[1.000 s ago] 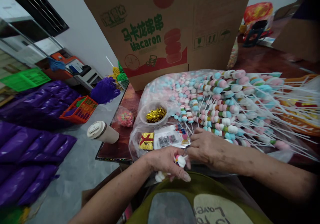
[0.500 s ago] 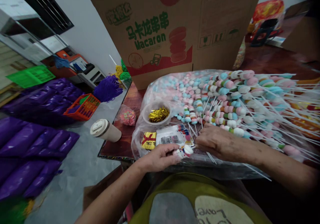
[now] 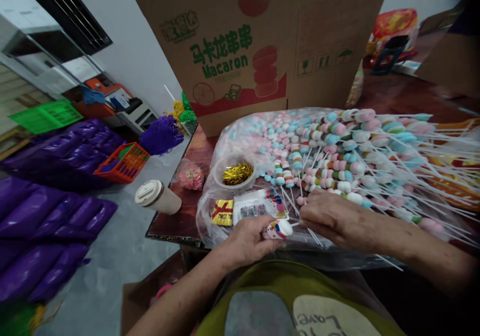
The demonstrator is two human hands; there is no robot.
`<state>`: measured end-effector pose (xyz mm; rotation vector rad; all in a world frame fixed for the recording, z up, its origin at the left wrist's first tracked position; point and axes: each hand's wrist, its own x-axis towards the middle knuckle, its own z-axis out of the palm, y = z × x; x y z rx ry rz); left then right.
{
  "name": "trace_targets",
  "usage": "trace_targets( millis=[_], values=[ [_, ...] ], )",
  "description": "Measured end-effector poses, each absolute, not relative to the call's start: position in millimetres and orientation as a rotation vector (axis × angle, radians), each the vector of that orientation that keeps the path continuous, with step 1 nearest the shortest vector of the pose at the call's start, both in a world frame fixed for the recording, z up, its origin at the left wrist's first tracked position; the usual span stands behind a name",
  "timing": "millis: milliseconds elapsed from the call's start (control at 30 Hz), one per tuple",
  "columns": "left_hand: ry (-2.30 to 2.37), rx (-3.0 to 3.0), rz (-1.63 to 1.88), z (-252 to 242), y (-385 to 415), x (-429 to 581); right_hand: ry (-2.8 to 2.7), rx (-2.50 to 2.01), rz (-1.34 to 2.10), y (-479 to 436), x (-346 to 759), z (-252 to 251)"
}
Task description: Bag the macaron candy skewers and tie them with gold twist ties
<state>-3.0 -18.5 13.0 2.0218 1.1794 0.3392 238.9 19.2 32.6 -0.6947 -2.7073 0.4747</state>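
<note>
My left hand (image 3: 250, 239) is closed around a small bagged candy skewer (image 3: 278, 229) at the table's near edge. My right hand (image 3: 330, 217) lies just to its right with fingers pinched on the thin white stick (image 3: 296, 224) that juts from that candy. A big heap of pastel macaron candy skewers (image 3: 348, 161) spreads across clear plastic behind both hands. A stack of printed clear bags (image 3: 258, 206) lies right above my left hand. Beside it sit a gold twist-tie pack (image 3: 222, 212) and a plastic bowl of gold twist ties (image 3: 236, 172).
A tall cardboard box marked Macaron (image 3: 258, 46) stands behind the heap. A lidded paper cup (image 3: 157, 197) lies on its side at the table's left corner, near a small bag of sweets (image 3: 190, 177). Purple bags (image 3: 45, 216) and an orange basket (image 3: 122, 162) cover the floor to the left.
My left hand has lifted the bagged candy from near my lap up to the table's edge. My right hand has slid down from the heap to the candy's stick.
</note>
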Motion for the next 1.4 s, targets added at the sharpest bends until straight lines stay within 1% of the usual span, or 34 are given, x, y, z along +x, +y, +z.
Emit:
trace_targets(
  millis=[200, 433, 700, 900, 1033, 1200, 1333, 1400],
  values=[
    [1.154, 1.979, 0.226, 14, -15, -12, -2.724, -0.703, 0.498, 19, 244, 31],
    [1.113, 1.864, 0.295, 19, -14, -3, -2.721, -0.649, 0.434, 24, 236, 30],
    [1.069, 1.628, 0.316, 15, -13, 5, -2.897, -0.634, 0.276, 22, 221, 36],
    [1.000, 1.705, 0.347, -5, -10, 19, -2.956, -0.671, 0.476, 20, 194, 24],
    [0.996, 1.512, 0.346, -7, -10, 14, -2.919, -0.797, 0.613, 29, 198, 23],
    [1.137, 1.680, 0.245, 3, -9, -8, -2.885, -0.908, 0.632, 37, 213, 31],
    [0.760, 1.297, -0.080, 3, -2, -17, -2.815, -0.723, 0.590, 34, 216, 41],
    [0.662, 1.195, -0.226, 5, 2, -17, -2.829, -0.685, 0.594, 33, 217, 46]
  ],
)
